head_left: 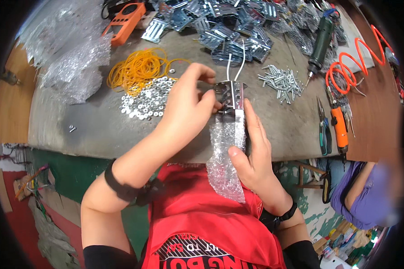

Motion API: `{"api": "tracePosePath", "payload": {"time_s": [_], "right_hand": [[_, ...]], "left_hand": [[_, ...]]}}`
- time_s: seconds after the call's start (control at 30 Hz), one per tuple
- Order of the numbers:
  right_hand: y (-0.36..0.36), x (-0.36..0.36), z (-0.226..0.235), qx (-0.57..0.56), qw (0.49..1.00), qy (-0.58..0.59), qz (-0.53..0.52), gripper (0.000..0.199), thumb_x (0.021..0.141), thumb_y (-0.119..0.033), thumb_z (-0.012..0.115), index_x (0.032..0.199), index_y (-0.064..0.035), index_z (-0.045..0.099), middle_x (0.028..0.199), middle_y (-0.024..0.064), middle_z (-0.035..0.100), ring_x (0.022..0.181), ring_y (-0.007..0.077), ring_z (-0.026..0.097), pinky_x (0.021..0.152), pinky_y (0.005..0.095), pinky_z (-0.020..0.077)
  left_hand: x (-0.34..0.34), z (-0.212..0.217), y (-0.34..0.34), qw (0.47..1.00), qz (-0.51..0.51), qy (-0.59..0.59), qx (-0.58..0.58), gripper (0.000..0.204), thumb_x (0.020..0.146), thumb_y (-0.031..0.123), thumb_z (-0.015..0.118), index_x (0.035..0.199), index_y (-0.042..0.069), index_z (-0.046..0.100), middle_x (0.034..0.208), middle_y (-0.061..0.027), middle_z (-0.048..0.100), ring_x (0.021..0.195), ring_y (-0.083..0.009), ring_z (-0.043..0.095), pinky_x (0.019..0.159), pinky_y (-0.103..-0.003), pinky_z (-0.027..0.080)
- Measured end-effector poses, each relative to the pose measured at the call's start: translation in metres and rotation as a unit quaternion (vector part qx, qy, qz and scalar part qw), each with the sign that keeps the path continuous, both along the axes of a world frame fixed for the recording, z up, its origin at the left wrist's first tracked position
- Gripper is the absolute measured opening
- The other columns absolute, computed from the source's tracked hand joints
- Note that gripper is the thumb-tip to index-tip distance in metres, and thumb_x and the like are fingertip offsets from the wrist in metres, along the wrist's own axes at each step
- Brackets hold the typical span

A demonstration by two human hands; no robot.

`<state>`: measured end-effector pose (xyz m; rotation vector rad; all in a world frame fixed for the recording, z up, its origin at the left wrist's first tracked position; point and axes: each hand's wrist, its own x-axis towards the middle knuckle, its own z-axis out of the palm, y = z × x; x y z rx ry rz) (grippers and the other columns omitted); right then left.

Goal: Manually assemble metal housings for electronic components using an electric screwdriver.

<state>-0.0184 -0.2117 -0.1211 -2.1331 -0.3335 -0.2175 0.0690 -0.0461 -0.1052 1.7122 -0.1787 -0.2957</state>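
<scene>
A shiny metal assembly (pixel 238 96) lies at the table's near edge, its lower length sleeved in clear bubble wrap (pixel 225 157) that hangs over my red apron. Two thin white wires (pixel 229 67) stick out of its far end. My right hand (pixel 254 154) grips it from the right, thumb on the wrapped part and fingers along the side. At the upper left side of the assembly, my left hand (pixel 191 101) has its fingers curled in against the metal. Whatever small thing its fingertips may hold is hidden.
White washers (pixel 143 101) and yellow rubber bands (pixel 137 69) lie left; screws (pixel 283 84) lie right. Metal brackets (pixel 224 33) are heaped behind. A dark green power screwdriver (pixel 321 42), orange screwdriver (pixel 340 127), pliers (pixel 323 130) and coiled orange hose (pixel 345 67) lie right. Another person's purple sleeve (pixel 368 197) shows.
</scene>
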Motion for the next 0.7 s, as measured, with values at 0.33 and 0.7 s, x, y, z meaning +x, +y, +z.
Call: {"api": "tracePosePath", "payload": {"time_s": [0.33,0.7], "right_hand": [[0.001,0.000,-0.008,-0.029,0.994,-0.101,-0.007,0.074,0.081,-0.031,0.058,0.138,0.0101,0.033,0.135,0.0288,0.044,0.122,0.0419,0.047,0.099,0.0451,0.0382],[-0.120,-0.003,0.039,-0.093,0.970,-0.102,-0.200,0.036,0.081,-0.007,0.057,0.116,0.0003,0.062,0.117,0.0167,0.062,0.112,0.0276,0.057,0.099,0.0371,0.0410]], "left_hand": [[-0.060,-0.004,-0.003,0.913,0.003,-0.354,0.202,0.051,0.081,0.016,0.067,0.129,0.005,0.050,0.124,-0.0194,0.054,0.093,-0.0336,0.064,0.072,-0.037,0.055],[-0.062,0.017,-0.031,0.824,-0.041,-0.421,0.377,0.057,0.069,0.025,0.076,0.119,0.005,0.057,0.116,-0.0148,0.059,0.078,-0.0281,0.066,0.064,-0.034,0.054]]}}
